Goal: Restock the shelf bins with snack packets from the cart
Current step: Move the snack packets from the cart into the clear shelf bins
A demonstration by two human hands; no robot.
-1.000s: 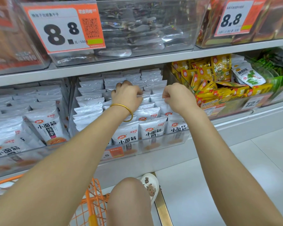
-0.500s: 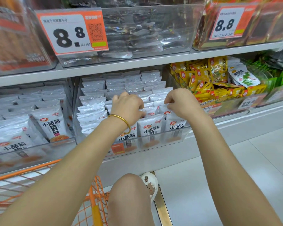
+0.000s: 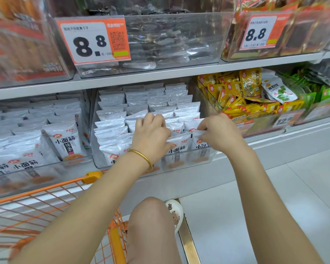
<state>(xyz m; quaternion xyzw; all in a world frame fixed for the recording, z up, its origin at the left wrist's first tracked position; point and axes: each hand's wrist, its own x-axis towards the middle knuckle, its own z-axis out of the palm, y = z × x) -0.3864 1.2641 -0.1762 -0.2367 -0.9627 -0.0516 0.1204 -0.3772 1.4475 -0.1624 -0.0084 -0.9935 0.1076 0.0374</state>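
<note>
A clear shelf bin point(image 3: 95, 159) on the lower shelf holds several upright rows of white snack packets point(image 3: 111, 128). My left hand point(image 3: 151, 136), with a gold bangle on the wrist, rests on the packets in the middle front rows, fingers curled over their top edges. My right hand point(image 3: 217, 132) pinches the top edge of a front-right white packet point(image 3: 200, 145). The orange wire cart point(image 3: 46, 208) stands at the lower left, below my left arm; its contents are not visible.
A second bin of white packets point(image 3: 63, 141) sits to the left. A bin of yellow packets point(image 3: 236, 100) and green ones point(image 3: 312, 94) lies to the right. The upper shelf carries clear bins with 8.8 price tags point(image 3: 91, 40). My knee point(image 3: 151, 221) and pale floor tiles point(image 3: 255, 197) are below.
Both hands have drawn from the middle rows toward the front of the bin. The view has dropped back slightly, showing more of the cart.
</note>
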